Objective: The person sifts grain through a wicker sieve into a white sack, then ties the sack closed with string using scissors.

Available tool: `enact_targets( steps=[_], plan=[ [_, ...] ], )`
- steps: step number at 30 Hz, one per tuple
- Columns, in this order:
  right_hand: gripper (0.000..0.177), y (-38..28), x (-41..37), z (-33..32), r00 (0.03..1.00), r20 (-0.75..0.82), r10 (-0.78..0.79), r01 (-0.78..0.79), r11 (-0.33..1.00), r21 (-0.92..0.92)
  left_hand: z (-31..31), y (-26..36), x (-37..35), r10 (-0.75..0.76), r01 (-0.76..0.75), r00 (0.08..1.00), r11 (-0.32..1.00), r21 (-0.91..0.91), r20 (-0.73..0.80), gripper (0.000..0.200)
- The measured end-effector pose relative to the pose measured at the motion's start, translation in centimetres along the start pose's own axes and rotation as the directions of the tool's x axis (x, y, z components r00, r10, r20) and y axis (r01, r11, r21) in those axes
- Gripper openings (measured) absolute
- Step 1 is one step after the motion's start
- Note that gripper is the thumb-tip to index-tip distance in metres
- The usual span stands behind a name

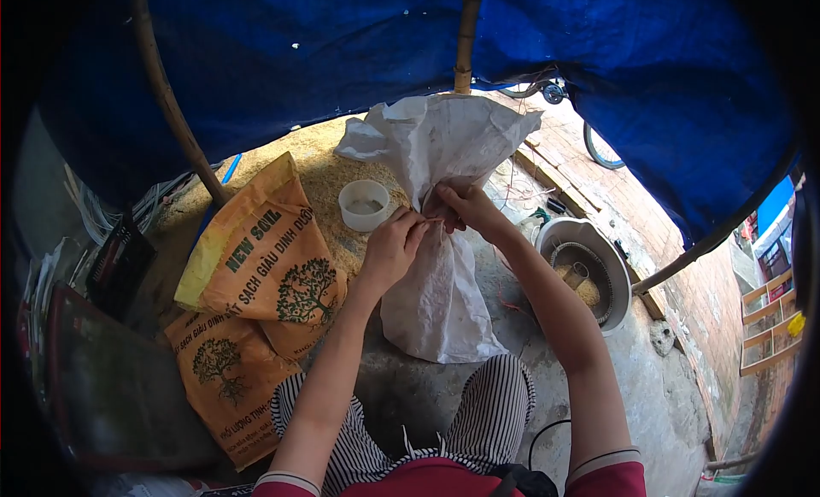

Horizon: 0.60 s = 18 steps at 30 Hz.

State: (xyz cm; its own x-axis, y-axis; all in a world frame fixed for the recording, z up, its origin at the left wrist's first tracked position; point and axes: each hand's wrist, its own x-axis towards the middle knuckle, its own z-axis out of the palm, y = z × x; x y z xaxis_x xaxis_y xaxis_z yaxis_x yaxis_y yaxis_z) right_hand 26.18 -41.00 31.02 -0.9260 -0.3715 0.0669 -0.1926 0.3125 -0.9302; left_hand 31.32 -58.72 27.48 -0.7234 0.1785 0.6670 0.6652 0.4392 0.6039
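A white woven sack [440, 300] stands upright between my knees, its neck gathered and its loose mouth flaring out above. My right hand [464, 206] is closed around the gathered neck. Just to the left, my left hand [398, 239] pinches a thin reddish string [436, 220] against the front of the neck. The fingertips of both hands almost meet there. The sack's contents are hidden.
Two orange soil bags [265, 266] lie at the left. A white plastic tub [364, 205] sits on scattered husks behind them. At the right is a grey basin [622, 283] with grain and a scoop inside. A bamboo pole [465, 35] and blue tarp [299, 44] hang ahead.
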Motion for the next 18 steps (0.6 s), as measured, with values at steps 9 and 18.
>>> enact_targets(
  steps=[9,18],
  plan=[
    [0.036,-1.1,-0.2,-0.5,0.991,0.132,-0.032,0.035,0.999,-0.016,-1.2,0.5,0.3,0.018,0.007,0.977,0.993,-0.119,0.212,0.017],
    [0.043,-2.4,-0.3,-0.4,0.955,0.264,0.137,-0.084,0.976,-0.202,-3.5,0.4,0.3,-0.123,0.217,0.850,0.968,-0.127,0.513,0.018]
  ],
)
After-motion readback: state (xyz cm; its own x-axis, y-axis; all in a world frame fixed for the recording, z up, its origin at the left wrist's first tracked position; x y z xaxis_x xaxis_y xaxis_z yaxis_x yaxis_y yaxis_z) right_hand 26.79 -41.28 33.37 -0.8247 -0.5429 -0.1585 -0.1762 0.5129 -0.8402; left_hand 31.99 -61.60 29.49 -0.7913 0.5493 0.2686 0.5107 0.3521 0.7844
